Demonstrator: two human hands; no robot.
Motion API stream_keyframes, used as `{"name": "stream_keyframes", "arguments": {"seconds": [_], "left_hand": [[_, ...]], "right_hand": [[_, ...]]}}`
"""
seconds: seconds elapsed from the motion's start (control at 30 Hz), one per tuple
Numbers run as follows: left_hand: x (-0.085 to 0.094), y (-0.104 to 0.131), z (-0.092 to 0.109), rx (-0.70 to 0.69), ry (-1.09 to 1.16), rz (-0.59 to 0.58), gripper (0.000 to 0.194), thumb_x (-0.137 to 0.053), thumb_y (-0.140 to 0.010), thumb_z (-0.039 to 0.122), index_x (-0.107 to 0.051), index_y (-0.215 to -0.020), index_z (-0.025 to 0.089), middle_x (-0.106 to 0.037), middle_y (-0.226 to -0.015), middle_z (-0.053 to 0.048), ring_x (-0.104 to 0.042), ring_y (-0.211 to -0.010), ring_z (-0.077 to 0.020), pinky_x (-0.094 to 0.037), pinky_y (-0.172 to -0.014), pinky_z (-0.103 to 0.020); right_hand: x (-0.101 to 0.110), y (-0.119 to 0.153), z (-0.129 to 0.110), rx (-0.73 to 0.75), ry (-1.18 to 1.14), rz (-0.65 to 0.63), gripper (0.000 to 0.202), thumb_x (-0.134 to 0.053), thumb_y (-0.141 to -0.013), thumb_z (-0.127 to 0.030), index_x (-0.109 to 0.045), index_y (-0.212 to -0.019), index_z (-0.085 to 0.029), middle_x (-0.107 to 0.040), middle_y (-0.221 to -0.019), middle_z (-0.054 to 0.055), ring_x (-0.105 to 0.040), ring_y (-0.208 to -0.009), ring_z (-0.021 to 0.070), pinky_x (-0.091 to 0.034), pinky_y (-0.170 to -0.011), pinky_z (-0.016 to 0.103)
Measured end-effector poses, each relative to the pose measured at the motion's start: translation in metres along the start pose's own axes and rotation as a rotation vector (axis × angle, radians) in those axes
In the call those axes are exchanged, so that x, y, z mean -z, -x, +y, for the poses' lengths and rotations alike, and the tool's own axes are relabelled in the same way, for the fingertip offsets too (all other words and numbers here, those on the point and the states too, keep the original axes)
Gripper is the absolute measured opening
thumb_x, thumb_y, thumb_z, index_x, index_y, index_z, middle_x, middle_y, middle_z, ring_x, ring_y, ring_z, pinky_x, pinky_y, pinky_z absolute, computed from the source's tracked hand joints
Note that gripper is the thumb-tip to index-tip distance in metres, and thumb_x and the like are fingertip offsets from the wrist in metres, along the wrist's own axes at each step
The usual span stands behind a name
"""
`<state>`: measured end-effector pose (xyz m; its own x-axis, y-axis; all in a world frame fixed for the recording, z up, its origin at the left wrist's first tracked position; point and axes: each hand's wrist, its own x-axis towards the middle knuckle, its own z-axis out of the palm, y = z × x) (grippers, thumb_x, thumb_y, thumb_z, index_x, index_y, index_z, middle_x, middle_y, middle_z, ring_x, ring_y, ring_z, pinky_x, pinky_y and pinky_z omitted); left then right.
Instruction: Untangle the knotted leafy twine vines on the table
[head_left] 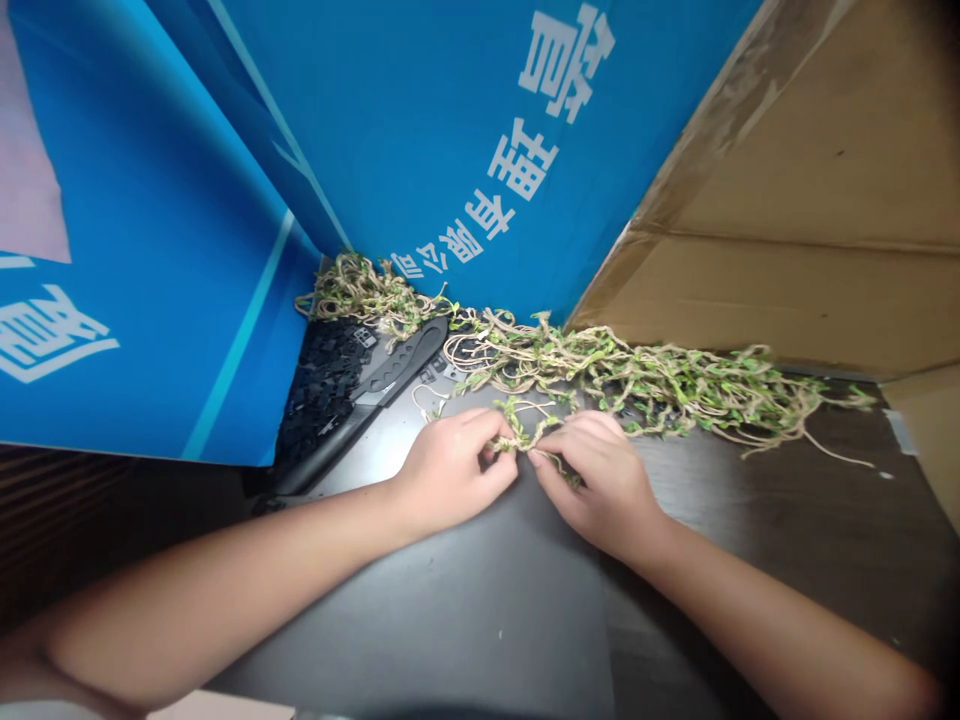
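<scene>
My left hand (457, 465) and my right hand (600, 480) meet over the grey tabletop, fingertips close together. Both are closed in a pinch on a piece of leafy twine (523, 438), beige cord with small green leaves. Part of this strand is hidden behind my fingers, and a bit of it hangs under my right hand. Just beyond my hands lies a long heap of the same leafy twine (675, 385), stretching to the right. A smaller bundle of twine (364, 290) sits at the back left.
Behind stands a blue panel (450, 130) with white characters, with another blue panel (150, 250) on the left. Cardboard (810, 190) walls the right. A black-handled tool (360, 415) lies left of my hands beside small dark pieces (315, 385). The grey tabletop (450, 620) borders dark wood-look surface (712, 510).
</scene>
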<state>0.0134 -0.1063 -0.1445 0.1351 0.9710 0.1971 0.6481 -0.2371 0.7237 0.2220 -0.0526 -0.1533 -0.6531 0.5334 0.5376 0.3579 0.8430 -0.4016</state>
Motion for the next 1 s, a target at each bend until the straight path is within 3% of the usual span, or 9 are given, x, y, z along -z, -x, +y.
{"name": "stream_keyframes", "arguments": {"seconds": [0.13,0.33,0.47,0.63,0.7,0.87,0.93,1.0], "left_hand": [[0.001,-0.003,-0.003,0.045,0.010,0.057,0.009,-0.061,-0.081,0.016,-0.066,-0.088,0.018,-0.063,-0.077,0.001,-0.058,-0.070,-0.0130,-0.042,-0.067,-0.026],[0.002,-0.005,-0.002,0.044,0.026,0.073,0.005,-0.062,-0.080,0.015,-0.066,-0.083,0.017,-0.062,-0.073,0.002,-0.057,-0.069,-0.0123,-0.040,-0.066,-0.025],[0.002,-0.006,-0.002,0.081,0.066,0.099,0.006,-0.060,-0.081,0.014,-0.065,-0.081,0.017,-0.063,-0.072,0.002,-0.056,-0.069,-0.0121,-0.040,-0.066,-0.024],[0.003,-0.007,-0.006,0.126,0.126,0.127,0.007,-0.058,-0.083,0.015,-0.065,-0.082,0.016,-0.065,-0.073,0.001,-0.057,-0.069,-0.0117,-0.040,-0.064,-0.023],[0.002,-0.007,-0.007,0.124,0.135,0.129,0.007,-0.058,-0.082,0.014,-0.064,-0.081,0.016,-0.065,-0.073,0.001,-0.056,-0.068,-0.0112,-0.040,-0.064,-0.023],[0.001,-0.006,-0.008,0.137,0.143,0.134,0.006,-0.059,-0.083,0.016,-0.064,-0.080,0.017,-0.065,-0.072,0.002,-0.056,-0.066,-0.0107,-0.040,-0.064,-0.023],[0.001,-0.006,-0.008,0.137,0.137,0.136,0.006,-0.060,-0.082,0.017,-0.064,-0.079,0.017,-0.064,-0.072,0.002,-0.055,-0.066,-0.0108,-0.040,-0.064,-0.023],[0.002,-0.005,-0.008,0.126,0.136,0.135,0.006,-0.060,-0.082,0.017,-0.064,-0.079,0.017,-0.063,-0.071,0.002,-0.055,-0.065,-0.0107,-0.040,-0.064,-0.023]], "right_hand": [[0.001,-0.003,-0.002,-0.004,-0.089,-0.001,0.012,-0.065,-0.091,-0.011,-0.058,-0.092,-0.021,-0.065,-0.078,-0.002,-0.056,-0.075,0.0150,-0.044,-0.089,0.039],[0.008,-0.005,0.000,-0.083,-0.298,-0.065,0.010,-0.060,-0.089,-0.012,-0.056,-0.085,-0.021,-0.058,-0.074,0.000,-0.053,-0.071,0.0155,-0.042,-0.072,0.033],[0.012,-0.005,-0.001,-0.012,-0.377,-0.139,0.010,-0.057,-0.088,-0.014,-0.054,-0.082,-0.021,-0.058,-0.072,0.000,-0.053,-0.070,0.0160,-0.043,-0.072,0.034],[0.018,-0.006,-0.010,0.029,-0.448,-0.151,0.010,-0.056,-0.085,-0.013,-0.054,-0.079,-0.020,-0.068,-0.107,0.008,-0.061,-0.085,0.0177,-0.047,-0.079,0.035],[0.023,-0.008,-0.013,-0.016,-0.536,-0.166,0.013,-0.055,-0.088,-0.014,-0.054,-0.077,-0.020,-0.069,-0.111,0.008,-0.064,-0.088,0.0181,-0.049,-0.080,0.035],[0.052,-0.013,0.001,-0.210,-0.881,-0.286,0.036,-0.054,-0.102,-0.036,-0.048,-0.070,-0.020,-0.072,-0.103,0.007,-0.067,-0.087,0.0214,-0.052,-0.076,0.038],[0.070,-0.012,0.013,-0.253,-0.957,-0.369,0.043,-0.055,-0.102,-0.047,-0.046,-0.068,-0.020,-0.071,-0.088,0.007,-0.066,-0.080,0.0220,-0.051,-0.073,0.039],[0.092,-0.004,0.024,-0.294,-0.876,-0.464,0.045,-0.052,-0.104,-0.048,-0.050,-0.068,-0.020,-0.062,-0.068,0.004,-0.058,-0.064,0.0179,-0.048,-0.066,0.038]]}}
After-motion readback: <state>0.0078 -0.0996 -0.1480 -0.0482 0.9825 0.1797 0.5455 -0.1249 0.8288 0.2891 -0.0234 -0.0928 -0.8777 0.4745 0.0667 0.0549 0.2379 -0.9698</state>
